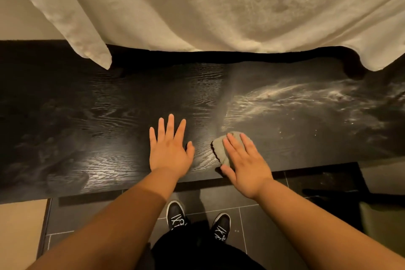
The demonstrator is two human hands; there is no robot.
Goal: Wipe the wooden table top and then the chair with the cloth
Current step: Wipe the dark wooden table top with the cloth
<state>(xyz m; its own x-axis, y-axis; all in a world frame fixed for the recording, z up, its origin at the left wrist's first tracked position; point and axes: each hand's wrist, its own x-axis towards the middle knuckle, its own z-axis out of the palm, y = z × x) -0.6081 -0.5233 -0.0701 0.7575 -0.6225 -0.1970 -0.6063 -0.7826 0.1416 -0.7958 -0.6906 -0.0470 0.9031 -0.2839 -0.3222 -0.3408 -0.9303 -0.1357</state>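
A dark wooden table top (98, 116) with visible grain runs across the view. A small grey cloth (220, 149) lies on it near the front edge. My right hand (245, 160) lies flat on the cloth with straight fingers, pressing it onto the wood. Just left of the cloth, my left hand (169, 149) rests flat on the bare table with its fingers spread. Whitish dusty streaks (306, 98) cover the table's right part. The left part looks darker and cleaner.
A pale curtain (219, 6) hangs over the table's far edge. Below the front edge are dark floor tiles (219, 201) and my two black shoes (176, 215). A greenish seat (381, 221), perhaps the chair, shows at the lower right. A beige surface (22, 226) lies at the lower left.
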